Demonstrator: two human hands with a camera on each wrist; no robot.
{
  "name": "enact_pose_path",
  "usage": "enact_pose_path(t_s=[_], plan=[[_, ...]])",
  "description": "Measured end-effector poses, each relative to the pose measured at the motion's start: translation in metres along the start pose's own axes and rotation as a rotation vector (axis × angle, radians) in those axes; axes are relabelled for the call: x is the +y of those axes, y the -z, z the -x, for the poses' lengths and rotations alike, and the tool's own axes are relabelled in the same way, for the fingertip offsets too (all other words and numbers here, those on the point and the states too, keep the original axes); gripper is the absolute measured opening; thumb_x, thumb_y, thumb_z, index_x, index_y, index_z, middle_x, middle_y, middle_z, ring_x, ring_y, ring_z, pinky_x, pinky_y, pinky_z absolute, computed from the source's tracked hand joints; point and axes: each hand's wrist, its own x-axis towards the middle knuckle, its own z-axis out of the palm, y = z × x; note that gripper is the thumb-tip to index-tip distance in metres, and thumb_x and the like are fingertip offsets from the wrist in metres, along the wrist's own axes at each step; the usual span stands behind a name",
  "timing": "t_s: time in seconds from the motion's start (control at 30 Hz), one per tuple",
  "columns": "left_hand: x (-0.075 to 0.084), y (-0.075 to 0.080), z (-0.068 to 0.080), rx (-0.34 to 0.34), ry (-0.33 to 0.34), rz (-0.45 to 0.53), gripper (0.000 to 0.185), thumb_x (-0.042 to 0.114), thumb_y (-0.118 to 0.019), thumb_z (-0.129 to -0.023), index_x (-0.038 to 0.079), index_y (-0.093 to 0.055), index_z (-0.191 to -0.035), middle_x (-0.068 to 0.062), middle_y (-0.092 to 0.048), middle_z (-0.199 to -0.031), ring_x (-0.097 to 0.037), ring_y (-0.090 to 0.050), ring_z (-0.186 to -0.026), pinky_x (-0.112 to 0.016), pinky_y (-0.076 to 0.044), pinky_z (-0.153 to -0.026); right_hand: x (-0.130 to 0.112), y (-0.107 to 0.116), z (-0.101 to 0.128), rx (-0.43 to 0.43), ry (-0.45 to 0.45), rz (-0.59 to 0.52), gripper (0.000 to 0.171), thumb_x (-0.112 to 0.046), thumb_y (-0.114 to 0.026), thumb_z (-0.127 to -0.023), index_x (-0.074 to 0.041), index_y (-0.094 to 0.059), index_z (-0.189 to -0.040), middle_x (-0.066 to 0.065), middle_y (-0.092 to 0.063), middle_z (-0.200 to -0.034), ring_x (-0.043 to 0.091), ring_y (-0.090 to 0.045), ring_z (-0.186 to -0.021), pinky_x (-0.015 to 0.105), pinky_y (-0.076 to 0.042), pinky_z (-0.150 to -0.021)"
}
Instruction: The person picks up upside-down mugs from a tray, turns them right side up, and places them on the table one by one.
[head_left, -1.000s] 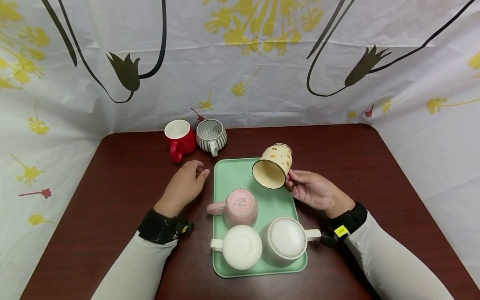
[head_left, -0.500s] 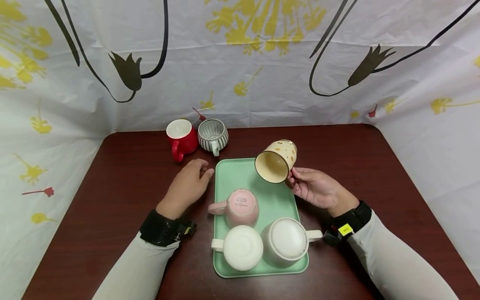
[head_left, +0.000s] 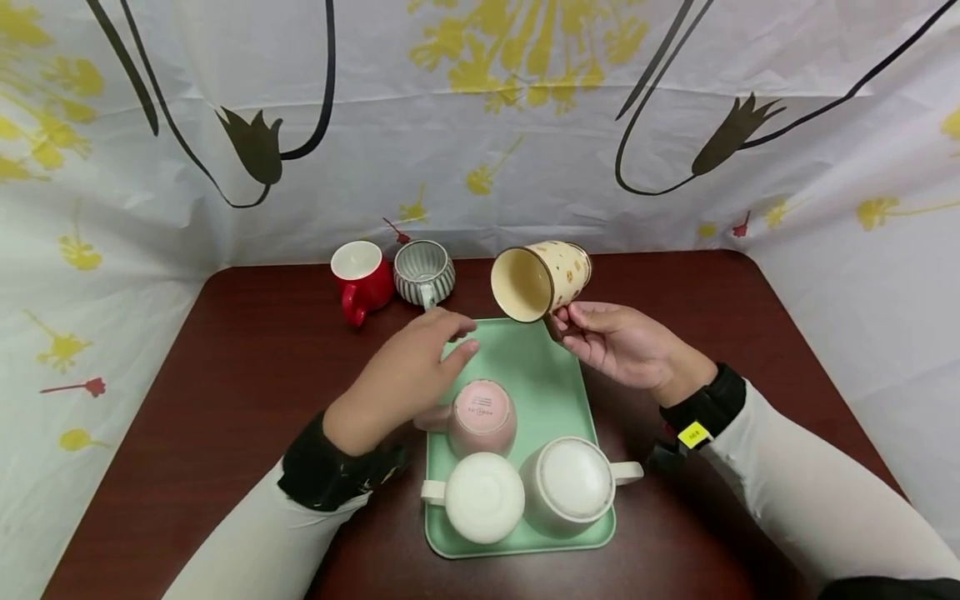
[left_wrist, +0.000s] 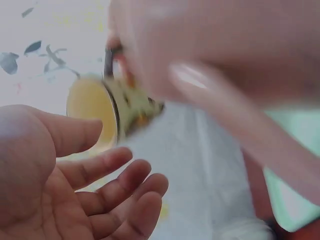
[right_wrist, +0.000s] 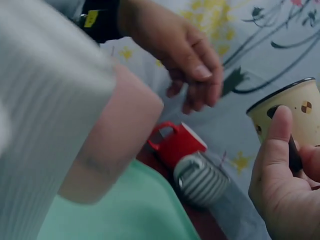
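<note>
My right hand [head_left: 626, 346] pinches the dark handle of a cream mug [head_left: 572, 268] with brown-and-gold spots. The mug is raised over the far end of a mint-green tray [head_left: 547, 379], lying on its side with its mouth facing left. My left hand [head_left: 408, 375] hovers by the tray's left edge, fingers relaxed and holding nothing. In the left wrist view its fingers [left_wrist: 135, 215] are spread near the mug's mouth. Upside down on the tray sit a pink mug [head_left: 483, 421], a white mug [head_left: 485, 498] and a larger white mug [head_left: 573, 479]. The pink handle is partly hidden by my left wrist.
At the table's back edge a red mug [head_left: 371, 285] and a grey-white striped cup [head_left: 424, 282] stand upright side by side. A printed white cloth [head_left: 562, 192] hangs behind the dark wooden table [head_left: 225, 367].
The cream mug has risen and moved farther back, its mouth turning more to the left. My left hand has moved right, over the tray's edge. The mugs on the tray stay put.
</note>
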Motion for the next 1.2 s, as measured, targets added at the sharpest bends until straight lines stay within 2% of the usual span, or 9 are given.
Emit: enact_pose_path(t_s=[0.13,0.27,0.37,0.57,0.7,0.83,0.9,1.03,1.2], plan=[[0.020,0.004,-0.005,-0.059,-0.056,0.051,0.038,0.036,-0.059,-0.106,0.015,-0.065,-0.136,0.000,-0.064,-0.130,-0.019,-0.062,-0.122,-0.043,-0.051,-0.107,-0.003,-0.024,-0.010,0.063,0.009,0.018,0.028,-0.009,-0.043,-0.111,0.001,-0.069,-0.110,0.010,-0.072,-0.105,0.015,-0.073,-0.100,0.022,-0.059,-0.091],[0.029,0.002,-0.011,-0.072,-0.039,0.194,0.039,0.039,-0.059,-0.106,0.014,-0.064,-0.136,-0.001,-0.064,-0.131,-0.018,-0.062,-0.119,-0.042,-0.052,-0.104,-0.001,-0.045,-0.019,0.143,0.016,0.052,0.021,-0.009,-0.051,-0.108,0.000,-0.069,-0.107,0.009,-0.071,-0.104,0.014,-0.072,-0.098,0.021,-0.059,-0.090],[0.031,-0.001,-0.011,-0.022,-0.016,0.289,0.041,0.042,-0.057,-0.106,0.014,-0.064,-0.135,-0.002,-0.065,-0.133,-0.019,-0.062,-0.119,-0.043,-0.053,-0.103,0.001,-0.056,-0.025,0.198,0.021,0.121,0.018,-0.007,-0.053,-0.107,-0.002,-0.070,-0.104,0.006,-0.070,-0.104,0.012,-0.071,-0.099,0.020,-0.058,-0.092],[0.031,-0.001,-0.010,0.149,0.032,0.423,0.036,0.042,-0.059,-0.105,0.013,-0.070,-0.123,-0.004,-0.071,-0.119,-0.019,-0.066,-0.107,-0.041,-0.055,-0.093,0.005,-0.068,-0.033,0.267,0.039,0.270,0.023,-0.005,-0.052,-0.107,-0.008,-0.073,-0.097,0.002,-0.073,-0.100,0.011,-0.073,-0.094,0.022,-0.059,-0.091],[0.032,0.000,-0.014,0.200,0.086,0.628,0.030,0.032,-0.063,-0.104,0.011,-0.071,-0.124,-0.007,-0.073,-0.116,-0.018,-0.069,-0.093,-0.035,-0.057,-0.086,0.009,-0.071,-0.037,0.292,0.008,0.297,0.024,-0.006,-0.052,-0.107,-0.010,-0.074,-0.098,0.000,-0.074,-0.098,0.010,-0.074,-0.091,0.021,-0.059,-0.089],[0.030,-0.002,-0.020,0.143,0.167,0.965,0.030,0.019,-0.065,-0.103,0.002,-0.069,-0.127,-0.008,-0.073,-0.118,-0.014,-0.068,-0.093,-0.027,-0.058,-0.084,0.015,-0.069,-0.040,0.310,-0.020,0.330,0.027,-0.006,-0.049,-0.109,-0.012,-0.074,-0.098,-0.001,-0.074,-0.099,0.009,-0.074,-0.090,0.021,-0.060,-0.088],[0.029,-0.003,-0.022,0.117,0.211,1.082,0.030,0.014,-0.065,-0.103,-0.002,-0.068,-0.128,-0.004,-0.073,-0.113,-0.011,-0.065,-0.093,-0.024,-0.057,-0.082,0.018,-0.068,-0.042,0.322,-0.024,0.348,0.029,-0.005,-0.048,-0.109,-0.012,-0.074,-0.098,-0.001,-0.074,-0.098,0.009,-0.074,-0.089,0.021,-0.060,-0.086],[0.027,-0.004,-0.024,0.065,0.249,1.123,0.029,0.012,-0.064,-0.103,-0.003,-0.067,-0.126,0.005,-0.069,-0.091,-0.009,-0.057,-0.080,-0.020,-0.048,-0.071,0.023,-0.063,-0.045,0.319,-0.039,0.383,0.027,-0.005,-0.047,-0.109,-0.012,-0.072,-0.102,0.000,-0.074,-0.097,0.008,-0.074,-0.088,0.021,-0.060,-0.085],[0.027,-0.006,-0.025,-0.008,0.235,1.149,0.023,0.011,-0.060,-0.105,-0.006,-0.063,-0.120,0.003,-0.060,-0.074,-0.008,-0.053,-0.065,-0.018,-0.046,-0.061,0.028,-0.059,-0.048,0.296,-0.064,0.388,0.024,-0.006,-0.047,-0.110,-0.012,-0.070,-0.108,0.000,-0.075,-0.097,0.007,-0.074,-0.090,0.021,-0.060,-0.087]])
